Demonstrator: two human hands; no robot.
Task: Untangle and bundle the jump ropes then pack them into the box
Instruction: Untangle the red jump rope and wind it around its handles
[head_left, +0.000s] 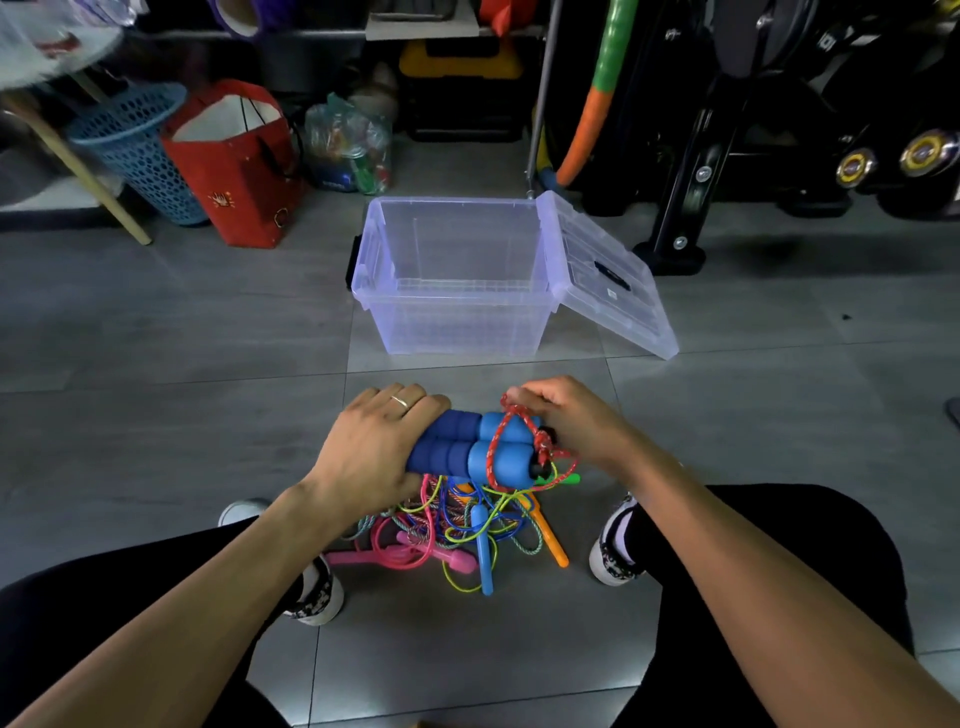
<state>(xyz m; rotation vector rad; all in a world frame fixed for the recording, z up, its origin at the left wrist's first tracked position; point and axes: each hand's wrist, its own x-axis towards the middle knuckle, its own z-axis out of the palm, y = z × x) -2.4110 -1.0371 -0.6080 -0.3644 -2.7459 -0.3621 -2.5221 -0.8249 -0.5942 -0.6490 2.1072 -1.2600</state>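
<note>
step: we're bundling one rope, red cord (497, 451) going round the paired blue foam handles (470, 451)
left hand (371, 451): grip wrapped on handles
right hand (563, 421): grip pinching cord
tangle (457, 525): floor, near, between feet
box (457, 291): far, open, nothing inside
next: likely tie off, drop in box

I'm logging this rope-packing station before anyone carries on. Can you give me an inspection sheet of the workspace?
Surface: grey tiled floor.
Job's things: clear box open, nothing seen inside, lid leaning at its right; two blue foam handles side by side, red rope wound around them; tangled ropes below.
Clutter: nothing seen.
Grippers: left hand grips the handles; right hand pinches the red rope.
Cables: nothing seen.
Surroundings: blue basket, red bag, black gym equipment.
</note>
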